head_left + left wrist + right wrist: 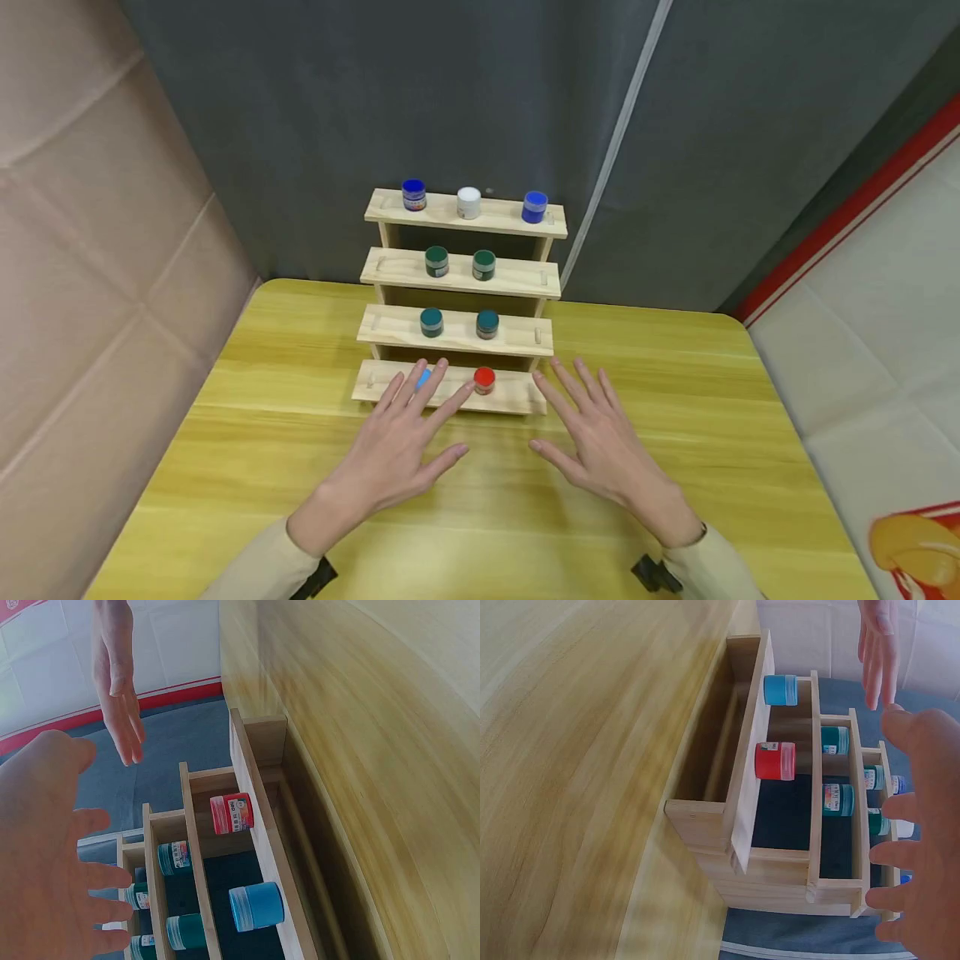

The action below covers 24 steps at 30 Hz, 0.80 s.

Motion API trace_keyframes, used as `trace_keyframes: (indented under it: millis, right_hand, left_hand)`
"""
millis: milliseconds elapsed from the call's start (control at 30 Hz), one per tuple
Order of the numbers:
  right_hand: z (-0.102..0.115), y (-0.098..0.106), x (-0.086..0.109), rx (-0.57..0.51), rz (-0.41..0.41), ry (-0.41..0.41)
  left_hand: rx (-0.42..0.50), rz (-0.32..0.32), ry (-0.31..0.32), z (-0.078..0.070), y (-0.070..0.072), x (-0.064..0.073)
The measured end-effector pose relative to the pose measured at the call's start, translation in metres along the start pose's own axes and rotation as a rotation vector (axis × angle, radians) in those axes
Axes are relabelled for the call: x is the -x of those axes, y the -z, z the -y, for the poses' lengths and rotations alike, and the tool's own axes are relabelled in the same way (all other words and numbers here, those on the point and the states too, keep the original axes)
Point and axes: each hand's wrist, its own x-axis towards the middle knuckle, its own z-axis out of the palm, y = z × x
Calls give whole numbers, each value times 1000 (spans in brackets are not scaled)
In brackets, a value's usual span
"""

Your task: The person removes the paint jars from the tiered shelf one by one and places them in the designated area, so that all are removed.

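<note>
Over the desk (510, 550), the left hand (393, 454) and right hand (603, 442) are both empty, fingers spread wide; just beyond, on the lowest shelf (517, 401), the light blue jar (256, 906) stands partly hidden by the left fingers in the head view, with the red jar (484, 381) beside it; a tidy grasp would narrow the fingers first and take either jar by its sides. Farther back, the teal jars (431, 322), dark green jars (437, 262) and top row of white jar (468, 203) between blue jars (414, 195) would want a higher reach; the shelves look narrow, so a straight lift seems safest.
</note>
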Motion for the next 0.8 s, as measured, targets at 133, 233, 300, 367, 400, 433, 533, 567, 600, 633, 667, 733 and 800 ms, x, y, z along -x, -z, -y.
trace_keyframes:
  millis: [133, 233, 300, 367, 400, 433, 533, 567, 600, 633, 667, 733, 800]
  right_hand:
    - [-1, 2, -2, -8, -6, -1]
    - [-3, 5, -6, -18, -28, 9]
    - [-4, 7, -10, -19, -50, 19]
    - [-6, 11, -16, -7, -66, 29]
    - [-7, 13, -20, -3, -74, 32]
    - [-8, 16, -25, 0, -83, 36]
    - [-11, 25, -39, 5, -108, 41]
    - [-12, 28, -44, 4, -119, 44]
    - [-13, 31, -48, 5, -130, 50]
    - [-14, 35, -53, 11, -139, 55]
    - [-15, 38, -57, 16, -147, 57]
    - [-17, 45, -65, 33, -164, 63]
    - [-19, 52, -73, 49, -178, 69]
  left_hand:
    - [12, 11, 5, 2, 5, 0]
    - [21, 13, 10, 6, 9, 1]
    - [22, 6, 16, 9, 12, 2]
    - [14, -11, 18, 13, 13, 3]
    - [9, -20, 22, 15, 14, 4]
    - [8, -28, 25, 16, 14, 4]
    - [9, -45, 43, 21, 16, 5]
    - [13, -47, 53, 23, 17, 6]
    - [17, -45, 64, 24, 18, 6]
    - [23, -45, 75, 25, 18, 7]
    - [24, -45, 85, 26, 18, 8]
    - [30, -52, 100, 29, 18, 9]
    - [37, -59, 114, 31, 18, 10]
